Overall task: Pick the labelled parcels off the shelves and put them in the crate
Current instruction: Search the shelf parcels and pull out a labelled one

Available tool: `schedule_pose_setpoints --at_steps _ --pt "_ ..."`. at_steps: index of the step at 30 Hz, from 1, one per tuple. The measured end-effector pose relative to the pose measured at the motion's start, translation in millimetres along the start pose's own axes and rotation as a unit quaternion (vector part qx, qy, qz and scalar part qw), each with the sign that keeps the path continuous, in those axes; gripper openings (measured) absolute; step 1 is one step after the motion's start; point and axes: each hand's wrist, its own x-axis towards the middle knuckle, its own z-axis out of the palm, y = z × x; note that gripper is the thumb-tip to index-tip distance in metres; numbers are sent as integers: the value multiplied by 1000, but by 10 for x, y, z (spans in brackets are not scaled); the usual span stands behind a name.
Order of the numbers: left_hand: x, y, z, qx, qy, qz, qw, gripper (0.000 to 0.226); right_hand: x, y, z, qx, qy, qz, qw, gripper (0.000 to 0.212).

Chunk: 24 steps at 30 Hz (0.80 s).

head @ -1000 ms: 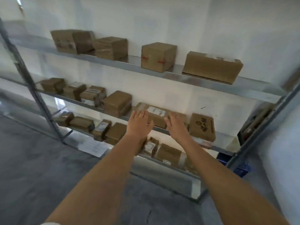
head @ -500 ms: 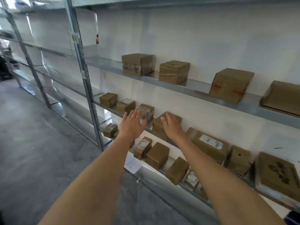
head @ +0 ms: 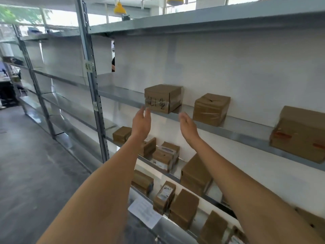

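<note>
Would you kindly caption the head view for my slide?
Both open hands, left hand and right hand, reach toward a handwritten-marked cardboard box on the shelf.

Both arms up: left hand [head: 142,121] and right hand [head: 187,126] hang spread, palms facing, just below a taped box [head: 162,98] with handwriting on the metal shelf [head: 242,126]. A second box [head: 211,109] sits just right.

shelves [head: 233,121]: galvanised sheet metal, dull sheen, smooth | upright [head: 91,88]: perforated steel, small paper tags | parcel [head: 162,98]: matt brown cardboard, glossy clear tape over handwriting | neighbour box [head: 211,109]: cardboard, shiny tape wrap | floor [head: 35,173]: grey concrete, rough, matt | loose sheet [head: 144,212]: white paper
</note>
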Motion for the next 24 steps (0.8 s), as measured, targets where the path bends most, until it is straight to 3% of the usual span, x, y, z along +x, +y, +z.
schedule_pose_setpoints --at_steps 5,11,14,17,20,24 --pt "728 -30 -10 25 6 12 1000 58 592 -159 132 39 20 -1 999 56" --pt "1440 -124 49 -62 9 -28 998 51 1105 -193 269 90 72 26 993 54" --pt "1767 -223 87 -93 -17 -42 995 46 1307 -186 382 92 89 23 991 58" --pt "2096 -330 140 -74 -60 -40 995 64 1466 -149 566 90 121 11 988 60" --pt "2311 -386 228 -117 -113 -56 985 65 1527 -138 795 113 168 -2 979 63" --pt "2317 -434 357 -178 -167 -83 966 55 1544 -165 1059 126 241 17 962 86"
